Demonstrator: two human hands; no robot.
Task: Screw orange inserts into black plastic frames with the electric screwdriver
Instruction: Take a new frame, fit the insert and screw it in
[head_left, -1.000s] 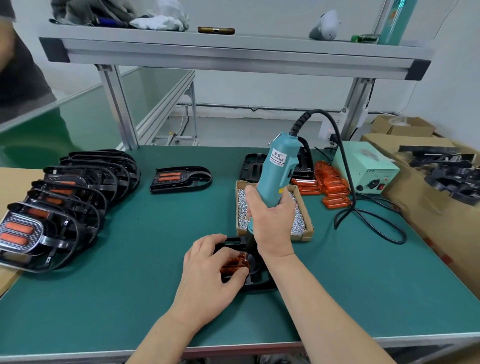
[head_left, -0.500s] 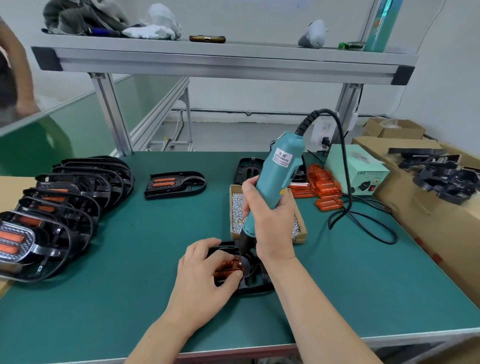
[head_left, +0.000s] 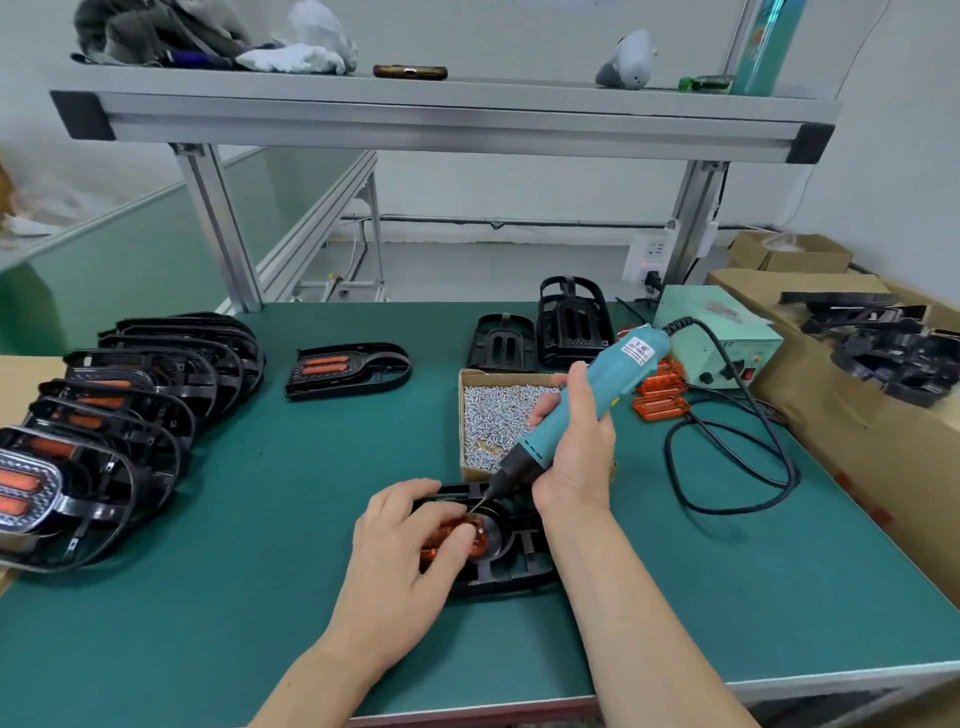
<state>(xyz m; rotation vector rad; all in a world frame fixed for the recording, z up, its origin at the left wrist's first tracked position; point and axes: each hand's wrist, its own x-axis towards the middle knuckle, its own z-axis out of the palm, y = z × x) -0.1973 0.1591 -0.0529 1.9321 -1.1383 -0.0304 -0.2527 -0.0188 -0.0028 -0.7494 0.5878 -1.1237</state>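
In the centre, the right hand (head_left: 576, 457) grips the screwdriver (head_left: 587, 400); its white label (head_left: 641, 347) is unreadable. It slants from upper right to lower left, bit on the insert (head_left: 480, 543). The left hand (head_left: 410, 566) pinches that insert in the frame (head_left: 519, 564), lower centre.

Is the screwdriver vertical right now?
No: the electric screwdriver, gripped by the right hand, leans with its cord end up to the right and its bit down-left at the orange insert.

My green bench (head_left: 260, 649) carries the screw box (head_left: 498, 372) just beyond my right hand (head_left: 576, 457), and stacked frames (head_left: 156, 395) well left of my left hand (head_left: 410, 561).
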